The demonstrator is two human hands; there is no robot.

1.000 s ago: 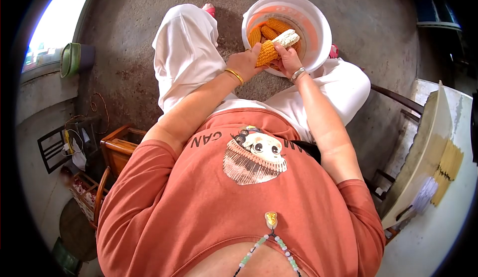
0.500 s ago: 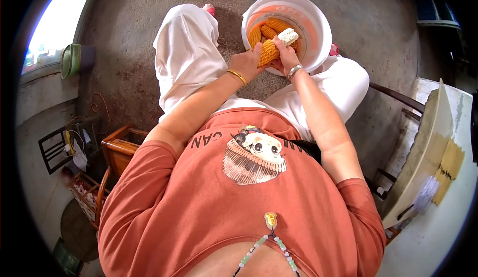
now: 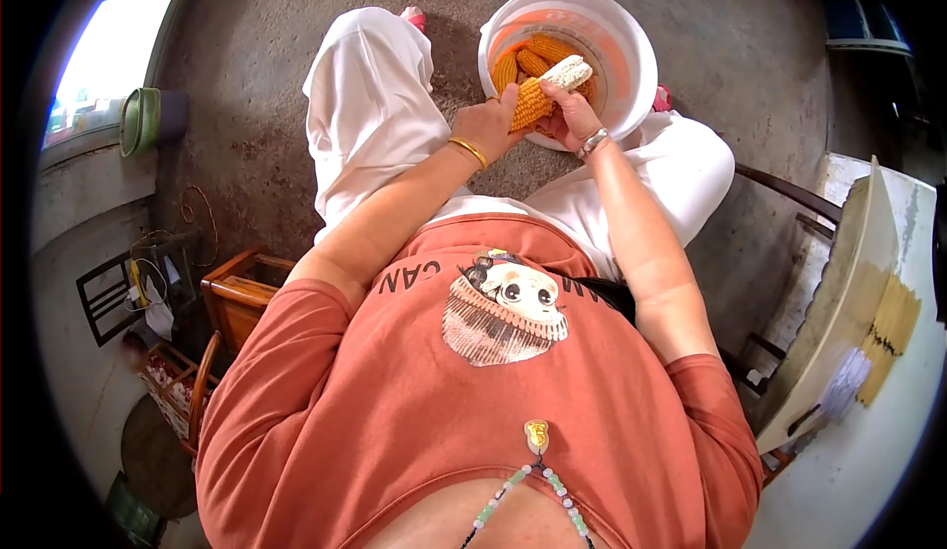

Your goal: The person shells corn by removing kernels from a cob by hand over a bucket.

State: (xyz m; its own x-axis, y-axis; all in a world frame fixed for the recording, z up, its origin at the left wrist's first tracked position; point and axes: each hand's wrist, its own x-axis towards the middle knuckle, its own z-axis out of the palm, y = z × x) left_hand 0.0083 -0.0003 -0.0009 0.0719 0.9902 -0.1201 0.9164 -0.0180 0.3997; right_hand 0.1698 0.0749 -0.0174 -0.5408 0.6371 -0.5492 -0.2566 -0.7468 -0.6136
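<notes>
A corn cob [image 3: 531, 104] is held over the near rim of a white bucket [image 3: 635, 51]. Its lower part is covered in yellow kernels, while the upper end is bare and white. My left hand [image 3: 486, 125] is wrapped round the kernel-covered end. My right hand [image 3: 572, 118] is closed on the cob's middle, the thumb near the line between kernels and bare core. Several yellow corn cobs [image 3: 552, 49] lie inside the bucket, partly hidden behind the held cob and my hands.
The bucket stands on the concrete floor [image 3: 266, 75] between my knees. A wooden chair [image 3: 235, 297] is at the left, a green basin [image 3: 140, 121] near the window. At the right stands a table-like board [image 3: 838, 302] beside a dark bar.
My right hand slid up over the bare end of the cob, then came back down, showing more of the white core again. My left hand shifted slightly right and kept its hold.
</notes>
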